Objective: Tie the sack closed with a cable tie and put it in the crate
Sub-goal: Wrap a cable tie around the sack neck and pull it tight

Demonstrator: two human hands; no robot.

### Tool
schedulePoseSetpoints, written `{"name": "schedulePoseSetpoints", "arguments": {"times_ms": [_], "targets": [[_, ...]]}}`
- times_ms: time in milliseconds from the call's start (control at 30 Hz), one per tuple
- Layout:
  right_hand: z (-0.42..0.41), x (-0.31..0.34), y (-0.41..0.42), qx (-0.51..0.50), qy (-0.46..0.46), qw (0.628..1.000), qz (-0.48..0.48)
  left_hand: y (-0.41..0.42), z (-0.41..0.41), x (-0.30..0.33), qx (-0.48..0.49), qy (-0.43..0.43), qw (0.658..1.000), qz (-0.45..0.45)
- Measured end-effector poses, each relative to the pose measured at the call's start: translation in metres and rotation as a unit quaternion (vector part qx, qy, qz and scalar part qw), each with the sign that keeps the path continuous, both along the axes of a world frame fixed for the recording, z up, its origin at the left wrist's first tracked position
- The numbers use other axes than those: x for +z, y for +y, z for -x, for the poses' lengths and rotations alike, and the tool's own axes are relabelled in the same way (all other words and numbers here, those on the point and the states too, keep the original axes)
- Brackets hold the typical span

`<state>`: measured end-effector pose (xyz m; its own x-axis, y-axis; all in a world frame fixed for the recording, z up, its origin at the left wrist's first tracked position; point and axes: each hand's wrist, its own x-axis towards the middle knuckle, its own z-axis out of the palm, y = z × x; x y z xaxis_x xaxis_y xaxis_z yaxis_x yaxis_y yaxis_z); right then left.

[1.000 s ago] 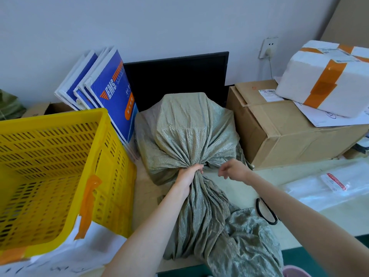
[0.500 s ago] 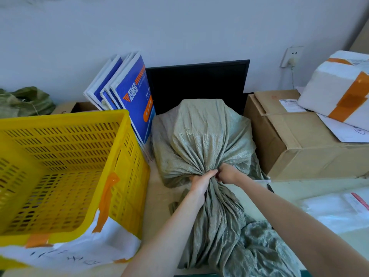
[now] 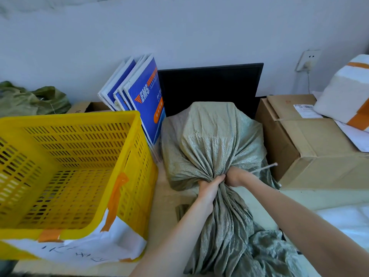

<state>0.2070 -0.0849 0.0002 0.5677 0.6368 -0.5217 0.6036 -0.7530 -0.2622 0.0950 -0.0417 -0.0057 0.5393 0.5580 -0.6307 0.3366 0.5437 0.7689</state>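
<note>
A grey-green woven sack (image 3: 211,140) lies on the table, its bulky body toward the wall and its loose mouth trailing toward me. My left hand (image 3: 209,189) is clenched around the gathered neck. My right hand (image 3: 235,176) presses against the neck from the right side and holds a pale cable tie (image 3: 263,168), whose free end sticks out to the right. The yellow perforated crate (image 3: 65,168) stands to the left of the sack, with nothing inside it.
Blue-and-white envelopes (image 3: 143,100) lean between the crate and a black monitor (image 3: 209,86) behind the sack. Cardboard boxes (image 3: 311,140) and a taped white parcel (image 3: 347,92) crowd the right. Another green sack (image 3: 30,98) lies at the far left.
My right hand has come in from the right to the sack's neck beside my left hand. The cable tie's end now shows sticking out past it.
</note>
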Motion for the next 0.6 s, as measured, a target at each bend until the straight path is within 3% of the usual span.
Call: {"name": "schedulePoseSetpoints", "arguments": {"times_ms": [67,300,500,533,600], "targets": [[0.002,0.005,0.0,-0.009,-0.005,1.0,0.015,-0.001,-0.001,0.0,0.006,0.0,1.0,0.0],[-0.002,-0.001,-0.006,-0.134,0.15,0.967,-0.157,-0.003,-0.001,-0.001,0.03,0.013,0.999,0.006],[-0.004,-0.013,-0.014,-0.195,0.188,0.945,-0.185,-0.009,0.005,0.001,0.062,0.038,0.997,0.003],[-0.004,-0.014,-0.013,-0.203,0.179,0.945,-0.183,-0.012,0.009,0.007,0.07,0.024,0.997,0.028],[-0.002,-0.015,-0.009,-0.198,0.166,0.951,-0.17,-0.014,0.015,0.013,0.117,-0.06,0.978,0.165]]}}
